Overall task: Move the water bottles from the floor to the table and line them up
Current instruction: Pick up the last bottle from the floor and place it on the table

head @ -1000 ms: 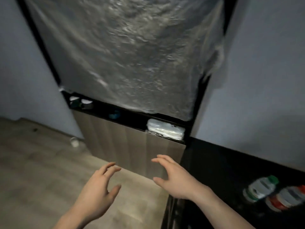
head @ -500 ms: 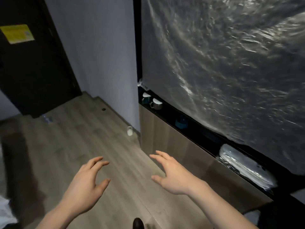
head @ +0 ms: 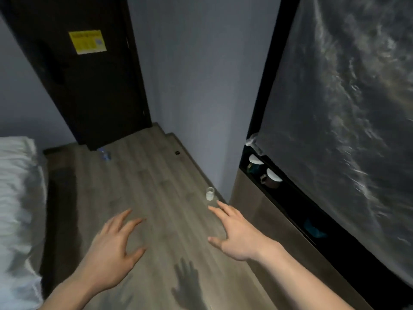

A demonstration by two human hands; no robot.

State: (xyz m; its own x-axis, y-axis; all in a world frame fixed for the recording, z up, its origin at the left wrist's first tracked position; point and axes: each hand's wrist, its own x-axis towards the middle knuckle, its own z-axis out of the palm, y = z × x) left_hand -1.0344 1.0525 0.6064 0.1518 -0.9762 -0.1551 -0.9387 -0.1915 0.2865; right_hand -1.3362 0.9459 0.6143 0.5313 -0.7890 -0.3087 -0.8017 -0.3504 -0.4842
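Observation:
A clear water bottle (head: 104, 153) lies on the wooden floor (head: 156, 186) far ahead, at the foot of the dark door. Both hands hover above the floor with fingers spread and hold nothing. My left hand (head: 114, 247) is at the lower middle. My right hand (head: 237, 233) reaches forward a little further, its fingertips close below a small clear glass (head: 209, 193) that stands by the wall corner. No table is in sight.
A dark door (head: 89, 86) with a yellow notice (head: 87, 42) closes the far end. A bed with white linen (head: 17, 209) lines the left. On the right stands a wooden cabinet (head: 268, 231) with cups (head: 271, 179) on a dark shelf, under a plastic-covered panel (head: 346, 108).
The view has swung left, from the cabinet and black tabletop with bottles to the hallway floor and door. Both hands stayed out in front, empty.

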